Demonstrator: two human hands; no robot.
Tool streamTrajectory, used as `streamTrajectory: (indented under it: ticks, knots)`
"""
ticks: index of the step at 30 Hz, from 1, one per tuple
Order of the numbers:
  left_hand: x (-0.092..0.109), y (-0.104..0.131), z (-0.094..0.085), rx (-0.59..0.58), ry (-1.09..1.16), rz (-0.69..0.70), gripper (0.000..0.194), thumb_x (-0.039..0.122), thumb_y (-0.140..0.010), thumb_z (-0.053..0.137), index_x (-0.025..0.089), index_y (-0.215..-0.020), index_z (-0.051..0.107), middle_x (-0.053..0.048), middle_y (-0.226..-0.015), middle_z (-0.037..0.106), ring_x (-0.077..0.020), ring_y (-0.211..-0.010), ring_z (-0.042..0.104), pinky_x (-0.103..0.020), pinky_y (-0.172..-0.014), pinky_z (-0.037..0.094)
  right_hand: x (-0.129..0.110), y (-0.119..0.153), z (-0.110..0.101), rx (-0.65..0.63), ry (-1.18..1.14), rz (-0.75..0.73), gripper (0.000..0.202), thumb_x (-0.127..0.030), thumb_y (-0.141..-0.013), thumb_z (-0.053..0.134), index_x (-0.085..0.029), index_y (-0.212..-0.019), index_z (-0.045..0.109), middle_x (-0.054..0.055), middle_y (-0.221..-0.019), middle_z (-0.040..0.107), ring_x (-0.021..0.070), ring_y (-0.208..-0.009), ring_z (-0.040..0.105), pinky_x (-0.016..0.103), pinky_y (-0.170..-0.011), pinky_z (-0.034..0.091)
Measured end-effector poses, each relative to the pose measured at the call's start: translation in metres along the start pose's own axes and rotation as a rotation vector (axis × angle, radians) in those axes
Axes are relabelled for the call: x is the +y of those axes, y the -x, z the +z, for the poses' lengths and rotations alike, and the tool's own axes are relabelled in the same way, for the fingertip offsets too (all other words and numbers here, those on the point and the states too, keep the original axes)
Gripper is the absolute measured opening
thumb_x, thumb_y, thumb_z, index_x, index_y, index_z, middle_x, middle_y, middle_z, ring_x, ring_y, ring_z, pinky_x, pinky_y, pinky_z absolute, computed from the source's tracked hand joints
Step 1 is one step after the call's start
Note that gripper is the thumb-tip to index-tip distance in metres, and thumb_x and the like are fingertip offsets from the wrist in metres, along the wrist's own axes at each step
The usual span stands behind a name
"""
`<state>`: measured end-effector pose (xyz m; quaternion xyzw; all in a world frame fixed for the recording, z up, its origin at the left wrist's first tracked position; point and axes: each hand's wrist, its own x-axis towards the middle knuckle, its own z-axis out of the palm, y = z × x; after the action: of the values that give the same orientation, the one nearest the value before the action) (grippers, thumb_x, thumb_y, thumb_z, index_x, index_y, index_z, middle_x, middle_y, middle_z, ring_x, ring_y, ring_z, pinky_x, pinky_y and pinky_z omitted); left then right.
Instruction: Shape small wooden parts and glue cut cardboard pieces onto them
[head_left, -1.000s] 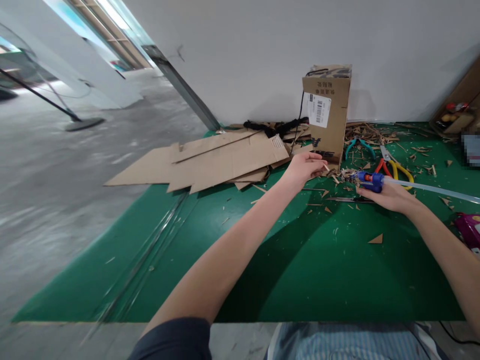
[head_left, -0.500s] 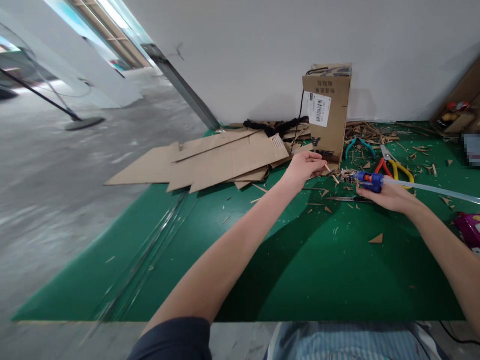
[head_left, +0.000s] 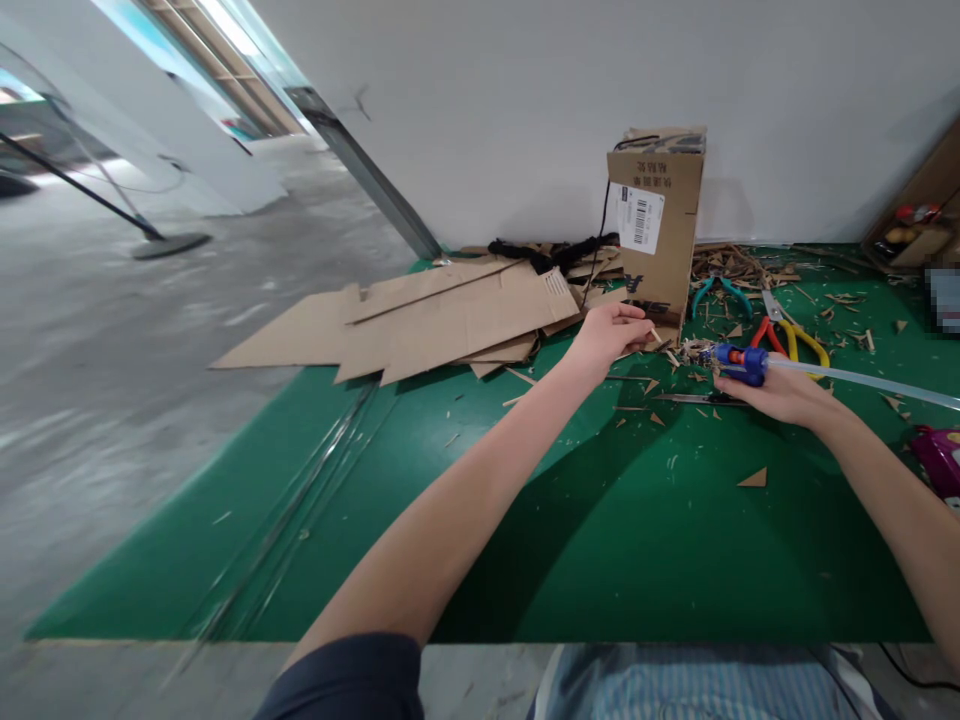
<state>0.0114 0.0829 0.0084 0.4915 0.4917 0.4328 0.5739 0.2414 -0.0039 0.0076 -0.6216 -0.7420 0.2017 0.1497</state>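
My left hand (head_left: 616,335) pinches a small thin wooden stick (head_left: 655,335) between its fingertips, just in front of the foot of a tall cardboard box (head_left: 664,215). To its right, my right hand (head_left: 776,392) is wrapped round a blue glue gun (head_left: 741,364). The gun's nozzle points left at the stick, and frayed brown scraps surround the tip. A long translucent glue stick (head_left: 862,376) runs out of the gun's back to the right. Below the gun a thin knife (head_left: 694,399) lies on the green table (head_left: 570,560).
Flat cardboard sheets (head_left: 457,320) lie left of the box. Behind the gun are teal pliers (head_left: 720,290) and red-and-yellow-handled scissors (head_left: 787,335). Cardboard scraps are scattered around. A purple object (head_left: 937,458) sits at the right edge, below an open box (head_left: 919,225) holding small items.
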Motion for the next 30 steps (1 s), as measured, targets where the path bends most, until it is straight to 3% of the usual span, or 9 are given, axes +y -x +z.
streamTrajectory:
  ticks: [6, 11, 17, 30]
  knots:
    - [0.0023, 0.0027, 0.0006, 0.001, -0.007, -0.010, 0.014, 0.006, -0.077, 0.068, 0.012, -0.084, 0.057, -0.006, -0.072, 0.068, -0.0132, -0.066, 0.065, -0.026, -0.062, 0.047, 0.0024, -0.0002, 0.0008, 0.021, -0.024, -0.020, 0.046, -0.062, -0.081, 0.050, -0.022, -0.093, 0.067, 0.003, -0.064, 0.062, 0.0192, -0.059, 0.056, 0.028, -0.054, 0.040]
    - [0.0014, 0.0029, 0.0004, 0.009, -0.016, -0.013, 0.016, 0.009, -0.076, 0.071, 0.013, -0.084, 0.057, -0.006, -0.073, 0.068, -0.0132, -0.065, 0.065, -0.026, -0.063, 0.047, 0.0025, -0.0007, 0.0009, 0.009, -0.006, -0.007, 0.047, -0.065, -0.081, 0.049, -0.022, -0.087, 0.067, 0.002, -0.061, 0.060, 0.0192, -0.056, 0.055, 0.029, -0.052, 0.039]
    - [0.0010, 0.0024, 0.0001, 0.001, -0.011, -0.013, 0.013, 0.011, -0.077, 0.069, 0.014, -0.082, 0.057, -0.005, -0.072, 0.068, -0.0135, -0.068, 0.066, -0.026, -0.064, 0.048, 0.0044, -0.0003, 0.0022, 0.010, -0.024, -0.013, 0.047, -0.064, -0.081, 0.049, -0.023, -0.095, 0.068, 0.002, -0.066, 0.064, 0.0204, -0.061, 0.058, 0.030, -0.055, 0.041]
    - [0.0013, 0.0033, 0.0007, 0.003, -0.005, -0.015, 0.013, 0.011, -0.078, 0.069, 0.014, -0.082, 0.057, -0.004, -0.069, 0.067, -0.0120, -0.063, 0.063, -0.025, -0.061, 0.047, 0.0025, -0.0004, 0.0012, 0.024, -0.034, -0.029, 0.045, -0.063, -0.081, 0.050, -0.023, -0.093, 0.068, 0.002, -0.069, 0.065, 0.0209, -0.063, 0.059, 0.030, -0.056, 0.041]
